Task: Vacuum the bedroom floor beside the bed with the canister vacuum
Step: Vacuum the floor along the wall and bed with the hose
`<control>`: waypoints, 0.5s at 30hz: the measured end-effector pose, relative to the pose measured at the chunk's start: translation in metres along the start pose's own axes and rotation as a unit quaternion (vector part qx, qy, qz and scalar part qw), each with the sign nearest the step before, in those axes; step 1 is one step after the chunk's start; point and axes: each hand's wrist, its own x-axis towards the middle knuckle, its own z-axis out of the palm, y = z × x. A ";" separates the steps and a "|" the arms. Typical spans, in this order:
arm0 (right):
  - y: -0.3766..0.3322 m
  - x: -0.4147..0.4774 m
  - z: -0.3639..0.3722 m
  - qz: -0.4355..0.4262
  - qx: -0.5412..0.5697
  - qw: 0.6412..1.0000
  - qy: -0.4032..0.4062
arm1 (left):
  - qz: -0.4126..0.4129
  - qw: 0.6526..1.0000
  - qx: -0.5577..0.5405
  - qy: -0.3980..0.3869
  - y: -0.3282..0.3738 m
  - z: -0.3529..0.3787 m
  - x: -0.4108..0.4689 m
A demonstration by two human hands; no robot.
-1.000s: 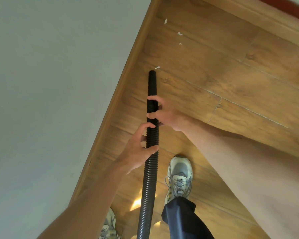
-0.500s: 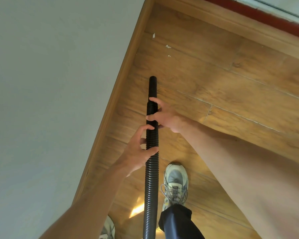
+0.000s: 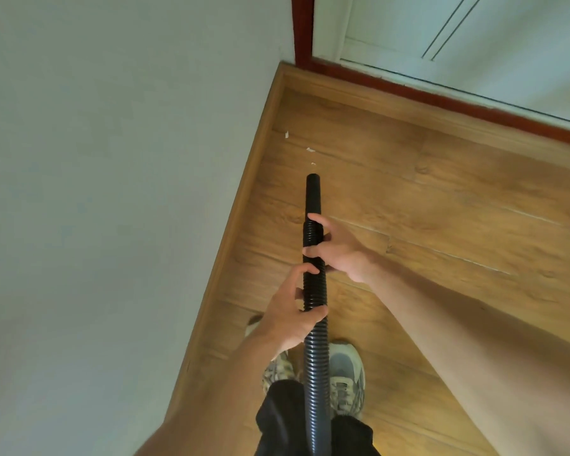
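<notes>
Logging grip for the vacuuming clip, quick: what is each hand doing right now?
Left hand: grips the black ribbed plastic vacuum hose, fingers curled round it.
Right hand: grips the same hose, nearer its smooth tip.

Black ribbed vacuum hose (image 3: 316, 340) angles down, smooth nozzle tip seemingly near the wooden floor (image 3: 441, 225).

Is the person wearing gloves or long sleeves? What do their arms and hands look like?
No gloves and no long sleeves. The left hand and right hand are bare, with no rings showing. The left forearm and right forearm are bare too, right to the picture's edge, with no watch or bracelet at either wrist.
</notes>
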 end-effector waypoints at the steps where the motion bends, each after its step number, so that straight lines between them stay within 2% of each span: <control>1: -0.004 -0.001 -0.001 -0.003 0.000 1.000 0.004 | 0.001 1.000 -0.006 -0.004 0.003 -0.002 0.001; 9: -0.027 -0.002 -0.010 -0.008 -0.009 0.999 0.033 | 0.013 0.999 -0.020 -0.028 0.030 -0.010 0.004; 15: -0.034 0.032 -0.023 0.006 -0.065 0.998 -0.004 | -0.002 0.999 -0.025 -0.022 0.038 -0.004 0.035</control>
